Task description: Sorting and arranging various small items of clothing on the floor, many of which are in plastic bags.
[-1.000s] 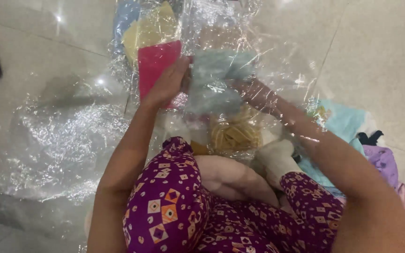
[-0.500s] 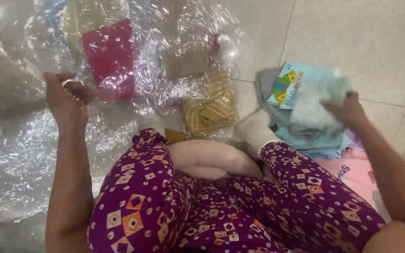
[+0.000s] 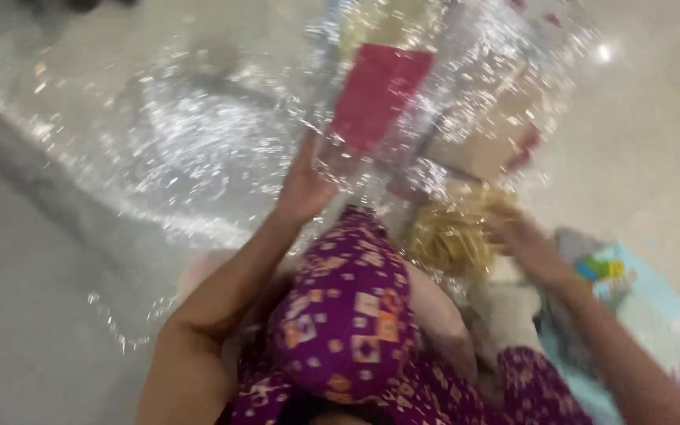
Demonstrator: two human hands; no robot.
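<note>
Left hand: the left hand [image 3: 308, 185] reaches forward with fingers spread, its fingertips on the clear plastic sheet [image 3: 198, 149] at the lower edge of the red packet [image 3: 378, 93]; it pinches nothing.
Right hand: the right hand [image 3: 517, 234] is blurred; it lies against the right side of the yellow bundle [image 3: 450, 236]; whether its fingers close on it cannot be told.
Red packet: flat, lying under the crinkled plastic, just above the left hand.
Yellow bundle: a wrapped golden-yellow cloth, between the two hands, just beyond the raised knee.
Tan packet: a pale brown packet [image 3: 485, 149] lies under the plastic, right of the red one and above the yellow bundle.
Plastic sheet: shiny and crumpled, spread over the pale floor [image 3: 33, 330] and over the packets.
Clothing: purple patterned trousers [image 3: 348, 315] cover the bent knee between the arms.
Right side: a light blue printed cloth [image 3: 647, 299] lies on the floor beside the right forearm.
</note>
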